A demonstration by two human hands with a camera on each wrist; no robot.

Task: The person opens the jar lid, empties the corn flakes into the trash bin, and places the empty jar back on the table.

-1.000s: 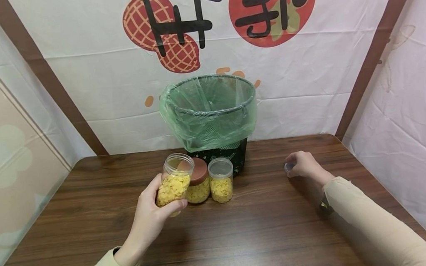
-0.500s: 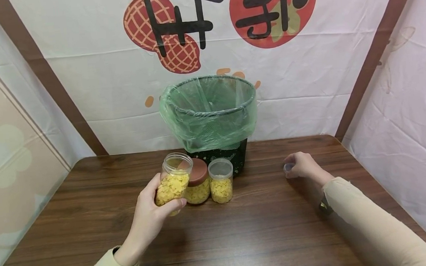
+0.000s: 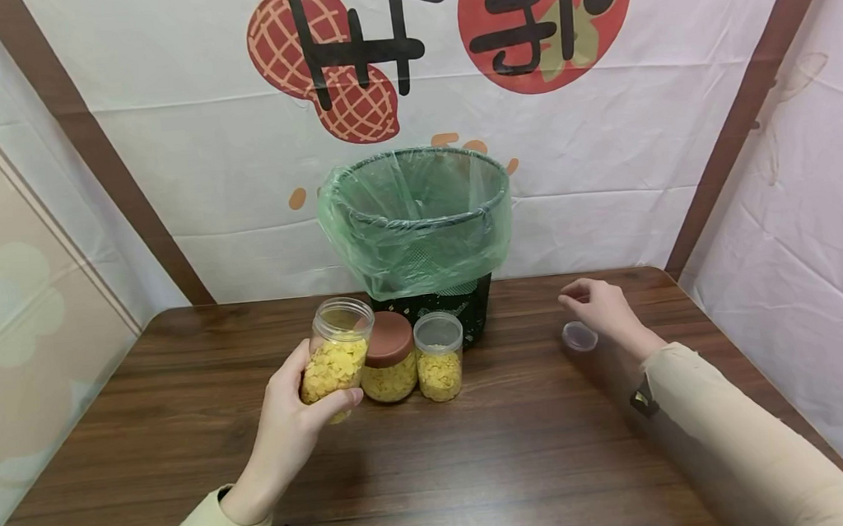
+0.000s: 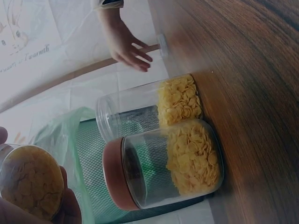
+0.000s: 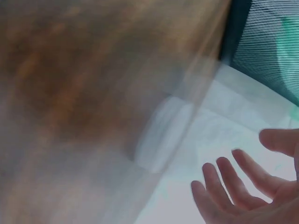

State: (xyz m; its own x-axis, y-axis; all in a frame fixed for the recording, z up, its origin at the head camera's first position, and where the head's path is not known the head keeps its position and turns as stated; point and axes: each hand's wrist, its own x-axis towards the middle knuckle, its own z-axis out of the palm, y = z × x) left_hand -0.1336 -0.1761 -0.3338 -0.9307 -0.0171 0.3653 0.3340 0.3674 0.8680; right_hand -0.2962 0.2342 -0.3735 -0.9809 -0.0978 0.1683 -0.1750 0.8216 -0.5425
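In my left hand (image 3: 285, 414) I grip a clear lidless jar (image 3: 336, 360) of yellow flakes, tilted slightly, its mouth uncovered. The left wrist view shows its flake-filled base (image 4: 32, 182). Just right of it stand a flake jar with a brown lid (image 3: 389, 358) and a slimmer jar with a clear lid (image 3: 440, 356), both upright. On the right of the table lies a round clear lid (image 3: 579, 336). My right hand (image 3: 605, 311) hovers just above the lid, apart from it, its fingers (image 5: 254, 172) spread and holding nothing.
Behind the jars stands a black mesh bin with a green plastic liner (image 3: 421, 255) folded over its rim. The brown wooden table (image 3: 467, 466) ends at a printed white cloth wall (image 3: 577, 168).
My right hand has let go of the clear lid, which now lies on the table, and has risen slightly. The left hand with its jar has shifted a little left.
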